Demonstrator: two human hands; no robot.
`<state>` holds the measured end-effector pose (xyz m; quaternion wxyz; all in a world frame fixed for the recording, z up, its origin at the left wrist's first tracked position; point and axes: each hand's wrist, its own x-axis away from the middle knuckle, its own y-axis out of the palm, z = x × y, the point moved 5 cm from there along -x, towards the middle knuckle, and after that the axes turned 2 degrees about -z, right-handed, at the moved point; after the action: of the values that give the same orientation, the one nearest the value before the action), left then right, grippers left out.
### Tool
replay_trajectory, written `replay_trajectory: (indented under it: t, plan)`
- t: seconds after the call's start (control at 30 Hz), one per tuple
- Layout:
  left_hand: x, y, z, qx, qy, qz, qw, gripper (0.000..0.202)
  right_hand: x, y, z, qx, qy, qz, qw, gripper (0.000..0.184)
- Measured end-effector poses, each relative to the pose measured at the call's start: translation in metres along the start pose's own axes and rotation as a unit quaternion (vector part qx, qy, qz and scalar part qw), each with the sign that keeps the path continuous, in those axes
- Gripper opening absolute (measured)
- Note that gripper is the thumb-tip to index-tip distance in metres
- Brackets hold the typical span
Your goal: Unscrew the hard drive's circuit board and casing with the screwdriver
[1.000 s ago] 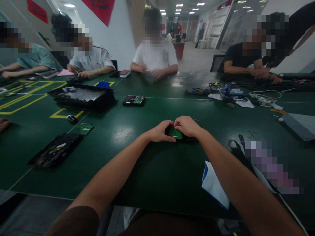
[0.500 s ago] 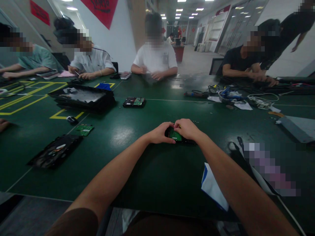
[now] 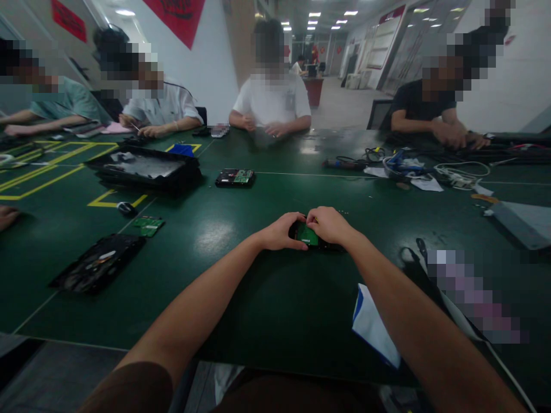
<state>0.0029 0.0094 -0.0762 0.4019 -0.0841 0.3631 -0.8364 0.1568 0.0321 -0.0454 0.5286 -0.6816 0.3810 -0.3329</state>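
Note:
A black device with a green circuit board [image 3: 306, 235], which looks like a hard drive, lies flat on the green table. My left hand [image 3: 282, 232] grips its left end, thumb along the near edge and fingers at the far edge. Over the board, my right hand [image 3: 329, 225] is closed in a pinch with its fingertips pointing down. A speck of yellow shows at those fingertips, but what they hold is too small to name. My right hand covers the device's right part. Several tiny pale bits [image 3: 343, 212] lie just beyond it.
A similar drive [image 3: 235, 178] lies further off. To the left are a black casing [image 3: 98, 265], loose green boards [image 3: 149, 225], a mouse [image 3: 126, 209] and stacked black trays [image 3: 144, 169]. A white-blue packet [image 3: 373, 327], cables [image 3: 404, 165] and a grey box [image 3: 523, 222] are right. Several people sit opposite.
My hands stay almost where they were on the device, with only a slight shift of the right fingers. Across the table, the person at the right has moved their hands slightly.

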Motion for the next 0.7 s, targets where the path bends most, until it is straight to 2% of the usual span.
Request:
replay_trajectory:
  t: [0.3, 0.7]
  plan:
    - [0.0012, -0.0012, 0.0017, 0.001, -0.009, -0.001, 1.000, 0.085, 0.0017, -0.0059, 0.0005, 0.004, 0.000, 0.010, 1.000, 0.012]
    - [0.0008, -0.0022, 0.0036, 0.016, -0.021, -0.003, 1.000, 0.084, 0.0014, -0.0017, -0.0028, -0.014, -0.002, 0.017, 1.000, 0.012]
